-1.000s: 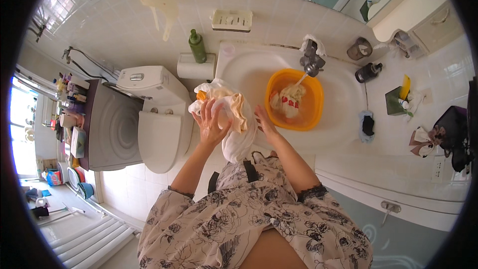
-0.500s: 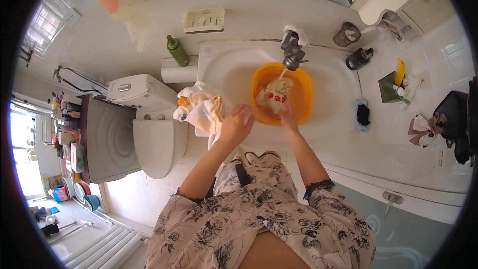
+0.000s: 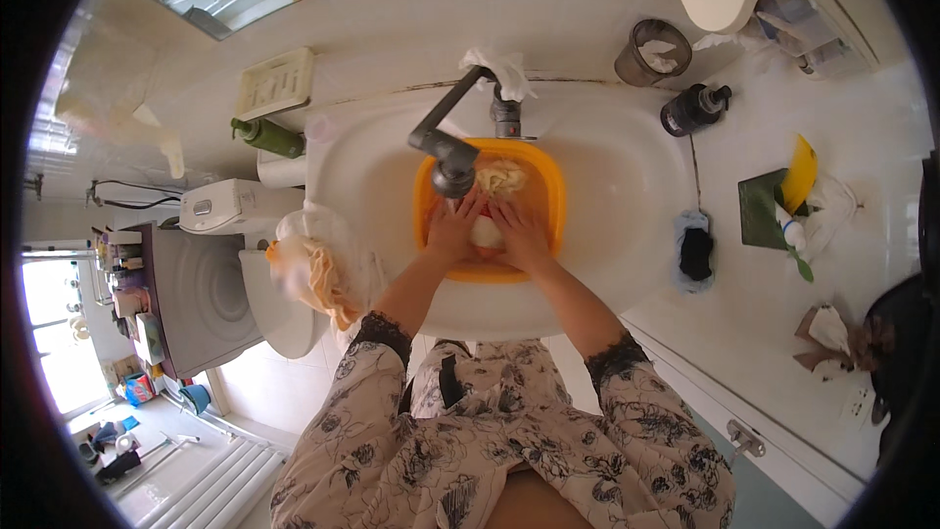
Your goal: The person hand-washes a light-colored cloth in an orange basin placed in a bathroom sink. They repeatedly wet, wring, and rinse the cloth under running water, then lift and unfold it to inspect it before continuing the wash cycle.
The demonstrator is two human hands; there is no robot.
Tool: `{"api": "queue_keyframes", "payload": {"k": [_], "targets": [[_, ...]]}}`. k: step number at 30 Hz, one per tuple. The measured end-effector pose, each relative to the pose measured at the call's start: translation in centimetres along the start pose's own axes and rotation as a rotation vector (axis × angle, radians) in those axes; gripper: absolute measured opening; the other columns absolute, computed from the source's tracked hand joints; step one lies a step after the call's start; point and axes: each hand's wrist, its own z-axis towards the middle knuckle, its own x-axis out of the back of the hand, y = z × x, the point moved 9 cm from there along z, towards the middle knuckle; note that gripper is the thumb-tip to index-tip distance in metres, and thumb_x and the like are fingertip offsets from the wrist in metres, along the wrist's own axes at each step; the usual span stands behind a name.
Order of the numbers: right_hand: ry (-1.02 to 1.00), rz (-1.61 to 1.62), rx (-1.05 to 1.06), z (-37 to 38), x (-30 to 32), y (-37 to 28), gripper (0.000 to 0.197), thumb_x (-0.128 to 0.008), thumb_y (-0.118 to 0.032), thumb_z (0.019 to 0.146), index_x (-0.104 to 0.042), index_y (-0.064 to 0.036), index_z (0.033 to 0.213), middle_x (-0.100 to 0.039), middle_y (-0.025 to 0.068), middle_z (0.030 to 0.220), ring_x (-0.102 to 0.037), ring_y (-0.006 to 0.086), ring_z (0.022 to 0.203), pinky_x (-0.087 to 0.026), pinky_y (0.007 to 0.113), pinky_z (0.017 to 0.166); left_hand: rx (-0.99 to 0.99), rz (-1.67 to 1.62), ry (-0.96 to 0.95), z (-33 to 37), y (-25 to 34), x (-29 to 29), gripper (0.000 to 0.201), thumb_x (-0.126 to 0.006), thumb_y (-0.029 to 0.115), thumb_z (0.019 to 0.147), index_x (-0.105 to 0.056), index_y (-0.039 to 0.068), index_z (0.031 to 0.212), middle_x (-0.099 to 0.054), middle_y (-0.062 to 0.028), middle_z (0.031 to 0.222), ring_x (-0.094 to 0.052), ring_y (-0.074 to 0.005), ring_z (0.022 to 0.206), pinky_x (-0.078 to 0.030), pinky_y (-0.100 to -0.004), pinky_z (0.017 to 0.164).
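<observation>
Both of my hands are down in a yellow-orange plastic basin point(image 3: 557, 191) standing in the white sink. A wet cream cloth point(image 3: 501, 176) with a bit of red print lies bunched in it. My left hand point(image 3: 453, 233) and my right hand point(image 3: 526, 233) close round the near part of that cloth from either side, fingers over its top and thumbs near each other. A pale bulge of it shows between them. Above my left fingers hangs the outlet of the dark faucet point(image 3: 453, 163); running water cannot be made out.
White and peach garments point(image 3: 323, 279) hang over the sink's left edge, near the toilet point(image 3: 269, 309). Behind the sink are a green bottle point(image 3: 269, 137), a soap tray point(image 3: 276, 83) and a bin-like cup point(image 3: 646, 67). A dark pump bottle point(image 3: 690, 113) stands at right, beyond the sink point(image 3: 627, 206).
My left hand has moved right from beside the garments into the basin and onto the cloth. My right hand stays at the cloth. The view has shifted, and the faucet's jointed arm now shows stretched out.
</observation>
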Motion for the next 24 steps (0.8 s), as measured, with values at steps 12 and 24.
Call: {"api": "queue_keyframes", "payload": {"k": [12, 24], "targets": [[-0.229, 0.177, -0.021, 2.5, -3.8, 3.2, 0.065, -0.061, -0.029, 0.076, -0.034, -0.0111, 0.133, -0.035, 0.0107, 0.134, -0.033, 0.0272, 0.124, -0.027, 0.039, 0.101, 0.138, 0.226, 0.005, 3.4, -2.3, -8.6, 0.088, -0.066, 0.049, 0.064, -0.025, 0.018, 0.136, -0.021, -0.0093, 0.142, -0.016, -0.0276, 0.132, -0.013, -0.0544, 0.102], [0.036, 0.892, -0.26, 0.3, 12.5, 2.4, 0.027, -0.046, -0.008, 0.077, -0.054, 0.0025, 0.1, -0.06, 0.0153, 0.075, -0.058, 0.0235, 0.063, -0.045, 0.033, 0.058, 0.355, -0.647, 0.223, -1.5, 1.8, 4.0, 0.028, -0.057, 0.02, 0.079, -0.057, 0.007, 0.104, -0.061, -0.0108, 0.097, -0.059, -0.0251, 0.09, -0.045, -0.0355, 0.077]]}}
